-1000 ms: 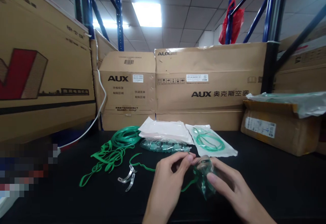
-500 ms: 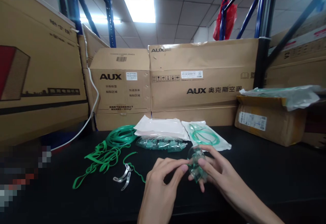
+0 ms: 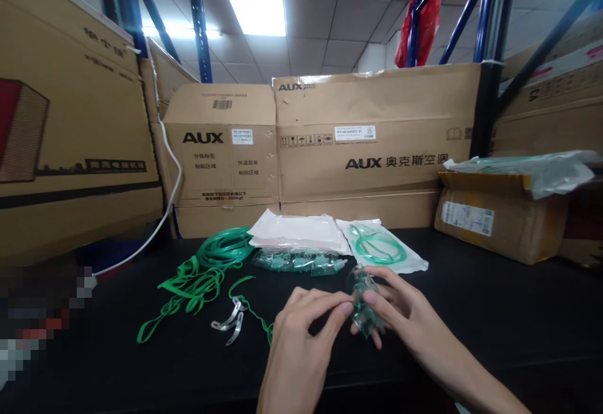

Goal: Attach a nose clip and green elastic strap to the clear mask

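Observation:
My right hand [image 3: 400, 310] is closed around a clear green oxygen mask [image 3: 365, 313], thumb on the near side and fingers behind it. My left hand [image 3: 306, 332] pinches thumb and forefinger together at the mask's left edge; what lies between the fingertips is too small to make out. A thin green elastic strap [image 3: 257, 315] runs over the black table and vanishes behind my left hand. Beside the strap lie several small curved metal strips [image 3: 230, 321]. Farther left is a tangle of flat green elastic [image 3: 195, 291].
Coiled green tubing [image 3: 223, 247] lies behind the elastic. White packets [image 3: 296, 232] rest behind a row of green mask parts [image 3: 301, 263]. A packet with tubing [image 3: 384, 247] is beyond my right hand. Cardboard boxes [image 3: 377, 137] wall the back; a smaller carton [image 3: 499, 219] stands right.
My left fingertips have shifted slightly right, staying at the mask's edge. The mask has turned a little in my right hand. The camera view has tilted slightly.

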Available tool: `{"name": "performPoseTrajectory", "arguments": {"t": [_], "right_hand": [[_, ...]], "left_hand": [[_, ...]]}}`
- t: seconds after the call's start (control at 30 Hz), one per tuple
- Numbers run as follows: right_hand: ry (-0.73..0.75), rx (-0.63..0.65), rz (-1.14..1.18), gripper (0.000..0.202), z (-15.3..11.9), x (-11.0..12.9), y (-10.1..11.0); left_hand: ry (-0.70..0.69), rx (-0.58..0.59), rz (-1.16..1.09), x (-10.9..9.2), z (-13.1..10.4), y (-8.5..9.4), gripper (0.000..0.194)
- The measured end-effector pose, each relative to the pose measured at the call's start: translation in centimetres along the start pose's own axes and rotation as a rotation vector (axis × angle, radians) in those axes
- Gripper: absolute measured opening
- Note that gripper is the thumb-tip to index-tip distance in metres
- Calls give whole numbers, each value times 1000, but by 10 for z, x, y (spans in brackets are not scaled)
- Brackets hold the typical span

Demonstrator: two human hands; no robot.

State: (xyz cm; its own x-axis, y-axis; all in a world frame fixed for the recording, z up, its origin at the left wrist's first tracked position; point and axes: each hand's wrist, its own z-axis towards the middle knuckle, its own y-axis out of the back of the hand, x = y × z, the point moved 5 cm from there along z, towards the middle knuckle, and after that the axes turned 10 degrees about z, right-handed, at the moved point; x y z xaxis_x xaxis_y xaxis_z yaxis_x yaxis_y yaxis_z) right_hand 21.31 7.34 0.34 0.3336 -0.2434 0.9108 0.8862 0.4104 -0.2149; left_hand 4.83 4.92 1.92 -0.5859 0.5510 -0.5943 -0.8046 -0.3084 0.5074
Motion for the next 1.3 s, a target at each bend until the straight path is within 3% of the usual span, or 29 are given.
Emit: {"name": "performPoseTrajectory", "arguments": {"t": [0.27,0.63,0.8,1.0,1.1,1.3], "right_hand": [[40,-52,-113,43,0,-4,7],[-14,-53,-102,45,0,-7,5],[66,4,-63,21,-5,-1,-4],[100,8,-44,19,-8,2,-5],[91,-3,-134,11,-9,4,-4],[182,-67,-311,16,-11,11,1]], "left_hand": [[-53,17,-1,-3,-2,-1,22],[151,13,-159,3,-1,0,16],[229,31,-139,5,-2,2,8],[198,48,-100,2,-1,2,15],[175,72,-52,-1,-1,1,18],[139,122,-23,-3,-1,0,23]]}}
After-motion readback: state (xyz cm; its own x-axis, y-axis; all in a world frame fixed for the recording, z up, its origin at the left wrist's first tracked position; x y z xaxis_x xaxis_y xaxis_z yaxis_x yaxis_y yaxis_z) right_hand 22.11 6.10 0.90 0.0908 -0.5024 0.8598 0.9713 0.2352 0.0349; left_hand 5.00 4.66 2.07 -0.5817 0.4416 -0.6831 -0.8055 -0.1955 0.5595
